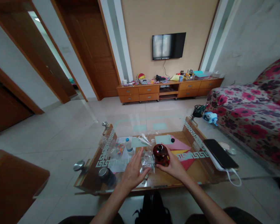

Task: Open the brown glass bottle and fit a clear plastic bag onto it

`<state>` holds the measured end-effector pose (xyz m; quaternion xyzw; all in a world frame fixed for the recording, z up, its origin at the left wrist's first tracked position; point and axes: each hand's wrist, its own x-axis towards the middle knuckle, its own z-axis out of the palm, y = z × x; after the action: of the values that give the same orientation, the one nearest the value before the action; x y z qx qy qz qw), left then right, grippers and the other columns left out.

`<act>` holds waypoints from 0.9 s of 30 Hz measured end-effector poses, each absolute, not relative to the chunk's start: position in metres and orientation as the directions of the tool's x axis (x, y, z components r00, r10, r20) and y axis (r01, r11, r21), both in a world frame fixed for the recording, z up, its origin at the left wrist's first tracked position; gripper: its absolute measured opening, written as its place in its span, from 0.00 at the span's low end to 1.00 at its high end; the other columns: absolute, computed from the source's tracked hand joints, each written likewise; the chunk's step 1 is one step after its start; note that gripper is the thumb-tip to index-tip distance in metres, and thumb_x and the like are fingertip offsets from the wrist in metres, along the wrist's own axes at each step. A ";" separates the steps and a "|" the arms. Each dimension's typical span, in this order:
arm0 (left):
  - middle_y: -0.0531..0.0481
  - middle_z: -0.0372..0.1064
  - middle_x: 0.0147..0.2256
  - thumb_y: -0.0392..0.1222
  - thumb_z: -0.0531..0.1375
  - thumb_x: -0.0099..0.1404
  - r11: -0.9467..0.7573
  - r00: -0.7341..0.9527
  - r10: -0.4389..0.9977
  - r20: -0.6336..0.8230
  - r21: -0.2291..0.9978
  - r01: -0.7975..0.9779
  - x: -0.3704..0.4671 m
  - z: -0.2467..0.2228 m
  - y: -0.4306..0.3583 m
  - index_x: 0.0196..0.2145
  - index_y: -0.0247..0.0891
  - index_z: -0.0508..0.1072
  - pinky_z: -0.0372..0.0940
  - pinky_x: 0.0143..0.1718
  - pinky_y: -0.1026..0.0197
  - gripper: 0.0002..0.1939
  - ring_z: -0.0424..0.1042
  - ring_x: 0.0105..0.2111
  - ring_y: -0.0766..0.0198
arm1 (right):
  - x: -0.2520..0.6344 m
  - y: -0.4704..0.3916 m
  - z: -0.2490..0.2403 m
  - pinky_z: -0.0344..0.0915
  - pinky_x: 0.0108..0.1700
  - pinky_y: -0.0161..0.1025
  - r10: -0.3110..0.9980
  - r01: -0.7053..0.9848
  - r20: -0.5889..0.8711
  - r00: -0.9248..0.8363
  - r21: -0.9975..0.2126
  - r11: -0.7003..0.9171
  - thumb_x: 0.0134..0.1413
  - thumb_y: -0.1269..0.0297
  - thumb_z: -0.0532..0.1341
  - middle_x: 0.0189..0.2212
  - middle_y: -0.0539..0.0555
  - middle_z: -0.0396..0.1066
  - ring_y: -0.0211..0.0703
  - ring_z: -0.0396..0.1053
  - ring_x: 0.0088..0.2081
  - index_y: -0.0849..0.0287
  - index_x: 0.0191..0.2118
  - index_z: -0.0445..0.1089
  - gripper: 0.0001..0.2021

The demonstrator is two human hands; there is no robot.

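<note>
My right hand is wrapped around a dark amber bottle, held upright with its uncapped mouth facing up. Close by on the left, my left hand has its fingers stretched out and thumb apart. Beside it is a crumpled clear plastic wrapper or container; whether the fingers touch it I cannot tell. A small black cap rests on the glass table beyond the bottle. White cone-tipped tubes or bags lie past the plastic, and a clear bottle with a blue cap stands to their left.
A dark jar with a metal lid is at the table's left front. Colourful beads in clear plastic lie behind it. On the right are a phone with a white cable and a black mesh pen holder. A floral sofa stands beyond.
</note>
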<state>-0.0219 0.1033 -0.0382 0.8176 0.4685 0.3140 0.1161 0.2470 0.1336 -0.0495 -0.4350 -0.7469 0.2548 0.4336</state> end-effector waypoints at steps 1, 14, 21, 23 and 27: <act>0.36 0.50 0.73 0.49 0.65 0.70 -0.519 0.348 0.850 0.396 0.511 0.685 -0.022 -0.043 0.105 0.77 0.47 0.36 0.57 0.69 0.35 0.51 0.55 0.72 0.43 | 0.248 0.134 -0.050 0.64 0.66 0.60 0.874 0.426 0.425 -0.237 -0.763 0.487 0.49 0.55 0.75 0.67 0.61 0.65 0.60 0.66 0.65 0.50 0.74 0.52 0.50; 0.34 0.63 0.66 0.54 0.69 0.64 -0.422 0.252 0.901 0.354 0.574 0.702 -0.018 -0.055 0.115 0.75 0.43 0.45 0.61 0.65 0.37 0.53 0.63 0.66 0.42 | 0.249 0.134 -0.049 0.62 0.67 0.61 0.880 0.446 0.462 -0.115 -0.767 0.461 0.52 0.55 0.73 0.68 0.62 0.63 0.60 0.64 0.67 0.51 0.74 0.52 0.48; 0.35 0.61 0.67 0.47 0.70 0.61 -0.415 0.231 0.900 0.370 0.563 0.715 -0.013 -0.052 0.112 0.75 0.42 0.47 0.61 0.65 0.35 0.52 0.63 0.66 0.40 | 0.249 0.134 -0.050 0.64 0.67 0.60 0.862 0.473 0.504 -0.052 -0.748 0.466 0.53 0.58 0.71 0.66 0.61 0.65 0.60 0.65 0.66 0.52 0.74 0.52 0.46; 0.36 0.61 0.67 0.46 0.70 0.60 -0.419 0.230 0.898 0.375 0.571 0.705 -0.013 -0.050 0.112 0.74 0.42 0.48 0.60 0.66 0.35 0.52 0.64 0.65 0.41 | 0.249 0.134 -0.049 0.63 0.67 0.60 0.859 0.475 0.511 -0.028 -0.749 0.462 0.53 0.60 0.70 0.66 0.61 0.65 0.60 0.65 0.65 0.52 0.73 0.54 0.44; 0.40 0.64 0.65 0.44 0.71 0.60 -0.428 0.242 0.900 0.363 0.628 0.649 -0.016 -0.042 0.110 0.72 0.47 0.54 0.62 0.65 0.37 0.48 0.67 0.64 0.43 | 0.248 0.135 -0.048 0.66 0.64 0.61 0.857 0.451 0.515 -0.001 -0.765 0.460 0.52 0.62 0.70 0.62 0.61 0.68 0.60 0.68 0.61 0.54 0.67 0.60 0.37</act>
<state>-0.0164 0.1100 -0.0424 0.7678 0.5044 0.3530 0.1773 0.2484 0.1354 -0.0476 -0.4812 -0.6797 0.1959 0.5178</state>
